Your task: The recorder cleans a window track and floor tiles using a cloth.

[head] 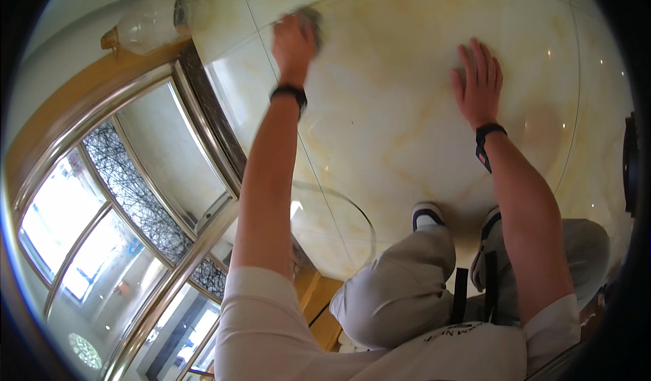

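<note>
My left hand (293, 43) is closed around a dark grey, motion-blurred object (311, 27), perhaps a cloth or scouring pad, against the glossy cream marble-look floor tiles (386, 86). What exactly it is cannot be told. To the right, my right hand (479, 83) lies palm down on the same tiles with its fingers spread and holds nothing. Each wrist wears a black band. My shoes are on the tiles below my hands.
At left stands a metal-framed glass door (152, 177) with a dark stone threshold strip (213, 111) beside it. A clear plastic bottle with an orange top (150, 30) is at the upper left. A thin dark cable (362, 210) curves near my knee.
</note>
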Tool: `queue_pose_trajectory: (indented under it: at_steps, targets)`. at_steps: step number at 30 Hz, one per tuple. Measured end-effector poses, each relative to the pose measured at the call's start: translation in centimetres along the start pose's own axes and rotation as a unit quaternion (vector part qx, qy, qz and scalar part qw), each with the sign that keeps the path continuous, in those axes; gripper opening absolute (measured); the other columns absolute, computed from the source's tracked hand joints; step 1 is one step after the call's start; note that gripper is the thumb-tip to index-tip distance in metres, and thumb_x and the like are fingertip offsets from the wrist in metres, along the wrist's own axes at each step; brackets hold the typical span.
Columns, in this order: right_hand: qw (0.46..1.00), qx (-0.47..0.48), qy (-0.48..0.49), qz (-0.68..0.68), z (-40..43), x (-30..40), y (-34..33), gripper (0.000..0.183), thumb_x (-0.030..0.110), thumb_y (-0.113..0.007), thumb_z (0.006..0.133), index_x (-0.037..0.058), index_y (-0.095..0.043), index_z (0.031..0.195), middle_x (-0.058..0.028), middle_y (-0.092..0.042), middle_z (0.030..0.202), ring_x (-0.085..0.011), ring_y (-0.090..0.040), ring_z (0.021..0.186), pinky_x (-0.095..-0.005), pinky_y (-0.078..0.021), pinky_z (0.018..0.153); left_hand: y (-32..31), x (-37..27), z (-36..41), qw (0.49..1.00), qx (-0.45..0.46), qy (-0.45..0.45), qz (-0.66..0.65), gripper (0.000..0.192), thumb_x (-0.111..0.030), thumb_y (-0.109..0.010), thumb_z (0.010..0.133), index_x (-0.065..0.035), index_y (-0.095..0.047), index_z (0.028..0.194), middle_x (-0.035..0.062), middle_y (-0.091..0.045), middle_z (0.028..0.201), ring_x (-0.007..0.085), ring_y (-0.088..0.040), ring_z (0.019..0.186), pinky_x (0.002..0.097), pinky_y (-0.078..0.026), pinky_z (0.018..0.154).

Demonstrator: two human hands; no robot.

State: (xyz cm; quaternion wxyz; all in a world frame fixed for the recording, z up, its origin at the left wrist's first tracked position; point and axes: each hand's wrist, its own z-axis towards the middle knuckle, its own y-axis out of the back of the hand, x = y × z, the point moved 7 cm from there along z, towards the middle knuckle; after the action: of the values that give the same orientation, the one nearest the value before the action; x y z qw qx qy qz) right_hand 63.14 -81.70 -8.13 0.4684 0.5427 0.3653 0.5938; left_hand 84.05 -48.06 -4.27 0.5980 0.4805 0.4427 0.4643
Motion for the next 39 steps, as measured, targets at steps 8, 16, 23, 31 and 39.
queue_pose_trajectory:
  at_steps: [8, 16, 23, 31, 39]
  targets:
    - [1.0, 0.011, -0.017, 0.004, -0.7, -1.0, -0.7, 0.047, 0.039, -0.054, 0.1, 0.0193, -0.05, 0.143, -0.0031, -0.038, 0.157, -0.0263, -0.037, 0.144, -0.0497, -0.0274, 0.118, -1.6, -5.0, -4.9, 0.99, 0.134, 0.036, 0.01, 0.027, -0.027, -0.069, 0.087, -0.0117, -0.068, 0.11, 0.0091, -0.063, 0.11, 0.0329, -0.06, 0.106, 0.0474, -0.055, 0.085]
    - [0.999, 0.002, -0.014, 0.036, 0.8, 0.8, -0.3, 0.047, 0.036, -0.056, 0.099, 0.0188, -0.05, 0.143, -0.0027, -0.036, 0.158, -0.0247, -0.035, 0.145, -0.0491, -0.0278, 0.118, 0.1, 5.6, 6.0, 0.985, 0.058, 0.154, 0.05, 0.03, -0.03, -0.067, 0.085, -0.0084, -0.068, 0.107, 0.0177, -0.069, 0.108, 0.0384, -0.066, 0.099, 0.0489, -0.054, 0.085]
    - [0.999, 0.022, -0.032, 0.006, -1.5, -2.3, -0.4, 0.049, 0.038, -0.054, 0.1, 0.0206, -0.048, 0.145, -0.0016, -0.035, 0.159, -0.0244, -0.034, 0.146, -0.0497, -0.0276, 0.118, -2.1, -10.2, -9.9, 0.982, 0.182, -0.034, -0.042, 0.032, -0.022, -0.069, 0.083, -0.0167, -0.063, 0.114, 0.0079, -0.061, 0.114, 0.0359, -0.058, 0.105, 0.0482, -0.053, 0.089]
    - [0.999, 0.003, -0.014, 0.033, 0.7, 0.1, 0.0, 0.047, 0.037, -0.054, 0.1, 0.0185, -0.049, 0.143, -0.0022, -0.035, 0.158, -0.0238, -0.034, 0.146, -0.0496, -0.0282, 0.118, 0.0, 1.3, 2.2, 0.998, 0.024, 0.052, -0.008, 0.027, -0.021, -0.067, 0.088, -0.0108, -0.067, 0.113, 0.0118, -0.064, 0.111, 0.0344, -0.06, 0.101, 0.047, -0.053, 0.082]
    - [0.999, 0.02, -0.018, 0.018, 0.1, -0.3, -0.4, 0.047, 0.038, -0.053, 0.1, 0.019, -0.05, 0.143, -0.0029, -0.037, 0.158, -0.0253, -0.035, 0.145, -0.0488, -0.0265, 0.118, -0.8, -9.9, -9.4, 0.987, 0.083, -0.071, -0.114, 0.03, -0.011, -0.069, 0.079, -0.016, -0.066, 0.109, 0.0078, -0.063, 0.119, 0.0334, -0.057, 0.107, 0.0436, -0.053, 0.088]
